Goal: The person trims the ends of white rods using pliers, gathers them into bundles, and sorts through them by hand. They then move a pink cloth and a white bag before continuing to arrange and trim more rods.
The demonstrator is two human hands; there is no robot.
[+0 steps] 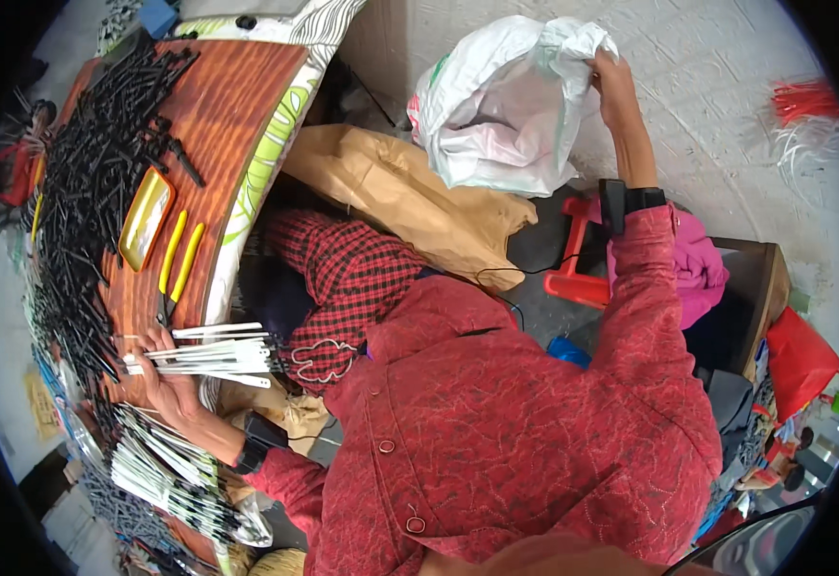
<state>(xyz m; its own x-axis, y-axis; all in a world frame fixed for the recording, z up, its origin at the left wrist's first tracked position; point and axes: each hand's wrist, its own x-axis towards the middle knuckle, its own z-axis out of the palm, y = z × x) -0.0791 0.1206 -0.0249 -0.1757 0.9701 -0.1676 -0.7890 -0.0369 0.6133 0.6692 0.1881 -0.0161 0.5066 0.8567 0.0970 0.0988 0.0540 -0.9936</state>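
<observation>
My left hand is closed round a bundle of thin white plastic sticks, which stick out toward my lap at the table's edge. Some of them have dark ends. Off to the right, my right hand grips the rim of a white plastic woven sack. The sack's mouth gapes, showing its pale inside; I cannot make out what it holds. Below my left hand lies a larger pile of white sticks with black ends. Yellow-handled pliers rest on the wooden tabletop, just above that hand.
Many slim black plastic parts are heaped on the tabletop, beside a small yellow-and-red tray. A brown paper sack lies beyond my checked lap. A red plastic stool, pink cloth and wooden box stand right.
</observation>
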